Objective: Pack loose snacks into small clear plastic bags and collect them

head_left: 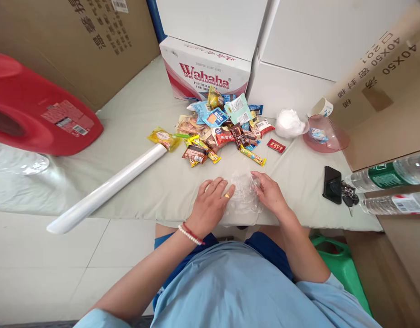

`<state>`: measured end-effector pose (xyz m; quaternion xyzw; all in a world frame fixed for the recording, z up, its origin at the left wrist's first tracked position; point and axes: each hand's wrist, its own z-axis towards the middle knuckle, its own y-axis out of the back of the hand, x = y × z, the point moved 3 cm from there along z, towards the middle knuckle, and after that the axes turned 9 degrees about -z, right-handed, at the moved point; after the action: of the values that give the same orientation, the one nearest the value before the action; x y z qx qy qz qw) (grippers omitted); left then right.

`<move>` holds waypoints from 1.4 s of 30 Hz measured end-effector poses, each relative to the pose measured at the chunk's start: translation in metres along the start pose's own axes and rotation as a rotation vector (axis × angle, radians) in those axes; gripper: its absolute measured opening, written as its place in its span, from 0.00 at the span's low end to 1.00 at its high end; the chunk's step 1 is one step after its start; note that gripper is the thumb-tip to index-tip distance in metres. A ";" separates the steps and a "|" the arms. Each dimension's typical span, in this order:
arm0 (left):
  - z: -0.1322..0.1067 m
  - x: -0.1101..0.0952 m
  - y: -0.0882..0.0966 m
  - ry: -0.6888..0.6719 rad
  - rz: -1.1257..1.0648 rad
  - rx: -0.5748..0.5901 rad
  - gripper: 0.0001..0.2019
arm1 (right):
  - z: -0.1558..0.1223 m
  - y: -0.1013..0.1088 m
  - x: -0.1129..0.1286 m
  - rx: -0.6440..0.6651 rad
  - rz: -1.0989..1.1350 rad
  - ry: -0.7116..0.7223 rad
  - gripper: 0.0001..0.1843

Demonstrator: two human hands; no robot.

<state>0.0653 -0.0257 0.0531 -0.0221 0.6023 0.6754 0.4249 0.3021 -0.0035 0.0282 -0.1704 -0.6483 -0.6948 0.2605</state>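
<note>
A crumpled sheet or bag of clear plastic (244,193) lies near the front edge of the covered surface, between my two hands. My left hand (211,200) rests palm down at its left side, fingers loosely stretched and the thumb over the plastic's edge. At the right side, my right hand (269,193) touches the plastic with thumb and forefinger apart; its other fingers are partly hidden. Just beyond is a heap of wrapped snacks (223,132). Yellow snack sticks (252,156) and a small red packet (276,146) lie at its near and right sides.
Left of the heap lies a white plastic roll (110,189), with a large red jug (42,109) beyond. A Wahaha box (206,68) stands behind. To the right are a white bundle (290,124), pink bowl (327,141), black phone (332,184), keys (349,193) and water bottles (390,175).
</note>
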 end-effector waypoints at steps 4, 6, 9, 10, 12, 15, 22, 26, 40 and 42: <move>0.014 0.027 0.004 0.288 -0.293 -0.115 0.14 | 0.000 0.007 -0.013 -0.038 0.221 -0.222 0.23; 0.013 0.047 0.013 0.497 -0.497 -0.222 0.15 | -0.005 0.015 -0.021 -0.040 0.379 -0.284 0.22; 0.006 0.072 0.024 0.719 -0.660 -0.232 0.14 | -0.013 0.022 -0.031 0.007 0.521 -0.369 0.21; 0.004 0.077 0.028 0.738 -0.624 -0.232 0.13 | -0.015 0.023 -0.033 0.019 0.533 -0.383 0.21; -0.002 0.080 0.038 0.675 -0.401 -0.318 0.13 | -0.016 0.022 -0.036 0.029 0.523 -0.375 0.20; -0.005 0.063 0.045 0.320 0.013 -0.406 0.14 | -0.016 0.018 -0.040 0.038 0.443 -0.320 0.19; -0.002 0.014 0.011 -0.289 0.149 0.196 0.13 | -0.007 0.040 -0.033 -0.140 -0.143 -0.227 0.23; -0.010 0.000 0.007 -0.349 0.084 0.257 0.11 | -0.003 0.061 0.018 -0.134 -0.320 0.086 0.31; -0.025 0.066 -0.004 0.030 0.212 -0.008 0.13 | -0.073 0.026 0.001 0.471 -0.292 0.204 0.27; -0.030 0.065 -0.004 -0.028 0.209 -0.081 0.13 | -0.093 0.032 -0.006 0.506 -0.216 0.205 0.28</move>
<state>0.0116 -0.0154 0.0064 0.0330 0.5675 0.7402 0.3591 0.3356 -0.0958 0.0414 0.0410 -0.7857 -0.5482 0.2835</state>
